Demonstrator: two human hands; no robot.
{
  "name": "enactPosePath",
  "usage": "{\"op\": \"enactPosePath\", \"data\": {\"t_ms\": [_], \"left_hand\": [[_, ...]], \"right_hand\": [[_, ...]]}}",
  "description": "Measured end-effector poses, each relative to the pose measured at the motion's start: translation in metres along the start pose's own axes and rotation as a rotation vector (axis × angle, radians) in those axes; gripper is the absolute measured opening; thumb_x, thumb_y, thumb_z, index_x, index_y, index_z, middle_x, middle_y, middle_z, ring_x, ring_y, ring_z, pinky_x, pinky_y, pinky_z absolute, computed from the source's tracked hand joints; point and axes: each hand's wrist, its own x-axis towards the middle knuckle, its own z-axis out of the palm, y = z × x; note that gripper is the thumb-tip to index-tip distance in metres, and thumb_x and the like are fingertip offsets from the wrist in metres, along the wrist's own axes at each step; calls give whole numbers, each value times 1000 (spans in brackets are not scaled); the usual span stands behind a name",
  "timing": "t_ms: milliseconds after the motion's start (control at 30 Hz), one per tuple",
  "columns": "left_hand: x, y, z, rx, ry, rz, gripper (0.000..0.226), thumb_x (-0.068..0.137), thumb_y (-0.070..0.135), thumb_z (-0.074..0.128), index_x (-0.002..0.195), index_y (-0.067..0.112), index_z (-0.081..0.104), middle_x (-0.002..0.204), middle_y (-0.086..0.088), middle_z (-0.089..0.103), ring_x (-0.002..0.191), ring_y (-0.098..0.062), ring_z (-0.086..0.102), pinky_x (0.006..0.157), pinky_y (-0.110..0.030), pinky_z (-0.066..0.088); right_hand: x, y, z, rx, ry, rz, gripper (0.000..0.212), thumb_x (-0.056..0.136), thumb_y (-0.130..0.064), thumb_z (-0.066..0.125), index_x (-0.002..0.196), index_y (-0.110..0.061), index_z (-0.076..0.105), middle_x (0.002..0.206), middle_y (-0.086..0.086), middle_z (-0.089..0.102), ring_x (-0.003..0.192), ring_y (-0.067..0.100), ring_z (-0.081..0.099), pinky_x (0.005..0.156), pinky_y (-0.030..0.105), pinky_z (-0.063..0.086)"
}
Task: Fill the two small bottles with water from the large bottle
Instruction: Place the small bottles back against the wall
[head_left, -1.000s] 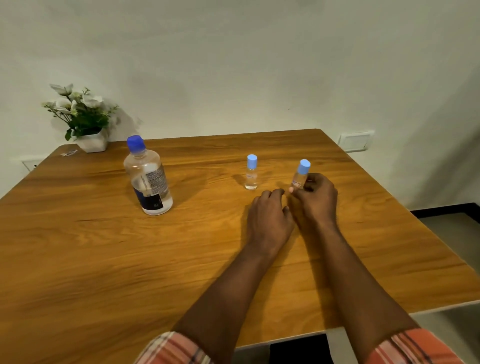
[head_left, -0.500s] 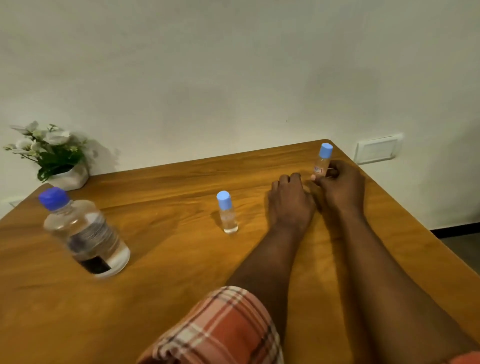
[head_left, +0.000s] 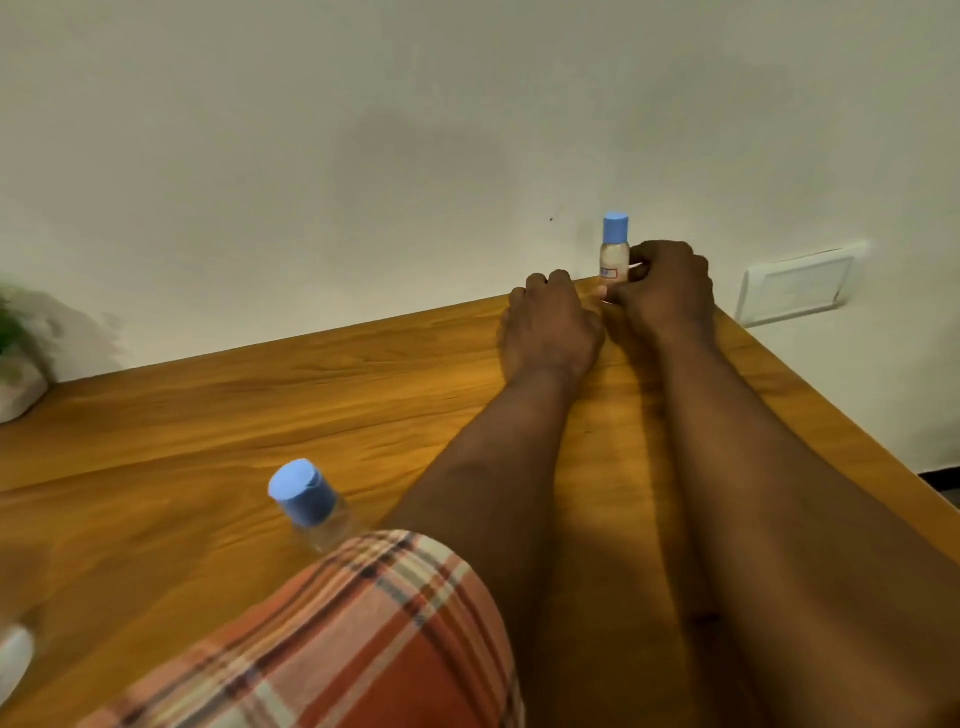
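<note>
My left sleeve is plaid: broad orange-red squares crossed by cream bands and thin dark stripes, ending in a loose hem. Below it my left arm is bare down to the left hand; my right arm and right hand are bare too.

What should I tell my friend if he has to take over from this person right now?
Right hand: fingers grip the far small bottle, upright near the table's back edge, blue cap on.
Left hand: rests on the table beside it, holding nothing.
Near small bottle: stands capped, beside the plaid sleeve.
Large bottle: probably the blurred pale shape at the lower left edge.
Done: no pouring that I can see.
Left: uncap the bottles, fill both small ones, recap.
</note>
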Motion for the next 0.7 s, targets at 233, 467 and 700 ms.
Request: {"op": "enactPosePath", "data": {"t_ms": [233,467,700], "left_hand": [[11,0,7,45,20,18,37,93,32,53,124,11,53,124,-9,55,116,-27,48,92,-37,41],[7,0,6,97,45,32,35,94,34,51,120,11,55,121,-8,57,114,-26,50,90,-35,42],[-24,7,-12,133,63,94,30,95,27,47,118,11,54,119,-9,57,111,-27,51,88,-34,40]], "right_hand": [[12,3,8,-52,-16,-23,50,75,-33,81,118,-13,65,117,10,69,106,28,64,87,38,50],[11,5,8,-103,-57,24,58,78,-32,80,126,-8,59,126,13,64,113,30,61,94,38,47],[-24,0,-10,-116,33,55,39,88,-15,67,126,-6,60,127,14,63,113,30,60,93,30,45]]}}
